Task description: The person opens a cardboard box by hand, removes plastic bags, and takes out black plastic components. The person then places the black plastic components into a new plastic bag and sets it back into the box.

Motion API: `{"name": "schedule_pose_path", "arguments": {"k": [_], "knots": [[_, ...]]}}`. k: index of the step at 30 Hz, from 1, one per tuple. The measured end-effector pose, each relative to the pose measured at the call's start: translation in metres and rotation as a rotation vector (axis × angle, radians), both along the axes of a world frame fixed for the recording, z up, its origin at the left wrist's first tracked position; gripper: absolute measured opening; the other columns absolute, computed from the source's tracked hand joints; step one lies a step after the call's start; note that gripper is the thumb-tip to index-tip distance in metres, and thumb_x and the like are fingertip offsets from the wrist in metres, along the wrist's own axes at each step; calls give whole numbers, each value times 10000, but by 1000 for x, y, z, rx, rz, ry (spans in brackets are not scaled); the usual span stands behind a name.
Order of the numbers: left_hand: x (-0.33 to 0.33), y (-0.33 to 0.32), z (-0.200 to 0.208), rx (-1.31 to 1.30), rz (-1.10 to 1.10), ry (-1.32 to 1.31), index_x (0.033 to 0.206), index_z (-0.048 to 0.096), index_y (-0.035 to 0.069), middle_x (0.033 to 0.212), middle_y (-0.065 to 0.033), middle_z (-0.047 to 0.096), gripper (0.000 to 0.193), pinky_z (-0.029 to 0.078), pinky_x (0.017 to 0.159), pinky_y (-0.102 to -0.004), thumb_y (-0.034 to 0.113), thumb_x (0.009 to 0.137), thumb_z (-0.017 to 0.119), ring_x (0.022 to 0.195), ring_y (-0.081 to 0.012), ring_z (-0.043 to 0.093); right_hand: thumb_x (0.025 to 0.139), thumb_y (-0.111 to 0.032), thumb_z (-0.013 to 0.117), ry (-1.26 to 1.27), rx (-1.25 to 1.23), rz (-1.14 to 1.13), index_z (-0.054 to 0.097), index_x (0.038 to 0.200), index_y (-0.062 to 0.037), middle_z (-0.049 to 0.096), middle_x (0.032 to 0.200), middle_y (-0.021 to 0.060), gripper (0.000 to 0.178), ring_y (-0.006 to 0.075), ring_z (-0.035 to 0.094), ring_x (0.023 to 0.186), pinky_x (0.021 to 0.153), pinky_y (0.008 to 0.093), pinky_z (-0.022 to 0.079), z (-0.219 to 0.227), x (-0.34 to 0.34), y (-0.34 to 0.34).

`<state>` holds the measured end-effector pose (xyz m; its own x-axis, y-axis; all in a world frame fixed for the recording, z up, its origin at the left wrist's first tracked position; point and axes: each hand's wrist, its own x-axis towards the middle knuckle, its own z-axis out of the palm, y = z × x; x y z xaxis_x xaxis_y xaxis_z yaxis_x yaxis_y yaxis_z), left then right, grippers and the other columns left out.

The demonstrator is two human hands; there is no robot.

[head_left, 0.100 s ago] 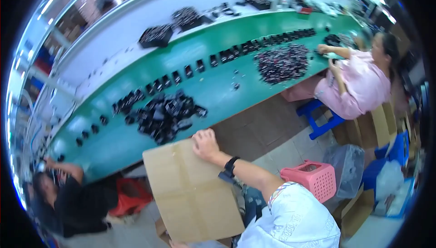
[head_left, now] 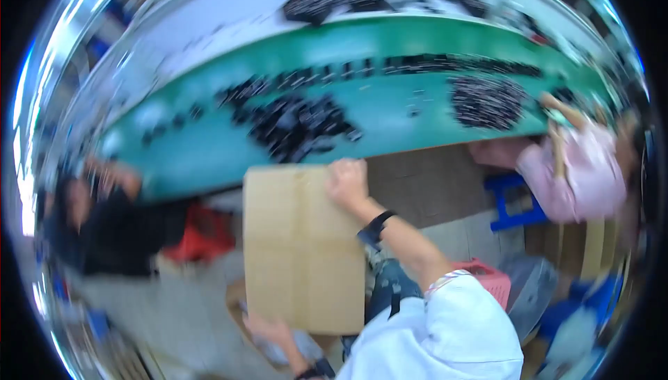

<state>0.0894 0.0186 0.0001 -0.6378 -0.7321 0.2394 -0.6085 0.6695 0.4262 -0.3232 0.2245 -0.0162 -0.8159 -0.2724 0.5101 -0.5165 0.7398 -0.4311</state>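
Observation:
A closed brown cardboard box [head_left: 278, 241], taped along its middle, is held in front of me, its far edge by the green table. My right hand [head_left: 348, 184] grips the far right corner, fingers bent over the edge. At the near left corner, my left hand [head_left: 268, 330] holds the lower edge; its fingers are blurred and partly hidden. Both wrists wear dark bands. Partly under the box is an open carton [head_left: 236, 303] with clear plastic by it.
The long green table [head_left: 390, 122] bears a pile of black parts [head_left: 296, 126], a row of black pieces and another heap [head_left: 487, 101]. A person in black [head_left: 111, 234] sits left, one in pink [head_left: 577, 171] right, near a blue stool [head_left: 511, 202] and pink basket [head_left: 487, 282].
The view has swung left and tilted, so the table appears higher and further right. The box looks more upright, and my left hand has come fully into view.

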Motion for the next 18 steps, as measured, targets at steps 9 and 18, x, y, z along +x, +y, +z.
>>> {"name": "schedule_pose_path", "arguments": {"k": [9, 18], "knots": [[-30, 99, -6, 29, 13, -194, 1422, 404, 32, 1547, -231, 242, 649, 153, 1153, -566, 215, 830, 595, 1429, -455, 181, 724, -286, 767, -312, 266, 216, 546, 1174, -19, 557, 1229, 227, 568, 364, 493, 1181, 940, 481, 417, 33, 86, -67], [-7, 107, -12, 65, -22, 45, 1320, 523, 49, 1490, -178, 384, 533, 232, 1141, -531, 197, 815, 608, 1397, -397, 304, 872, -267, 583, -1631, 397, 557, 642, 601, -86, 620, 553, 3, 331, 87, 519, 424, 406, 244, 379, 9, 143, -95]]}}
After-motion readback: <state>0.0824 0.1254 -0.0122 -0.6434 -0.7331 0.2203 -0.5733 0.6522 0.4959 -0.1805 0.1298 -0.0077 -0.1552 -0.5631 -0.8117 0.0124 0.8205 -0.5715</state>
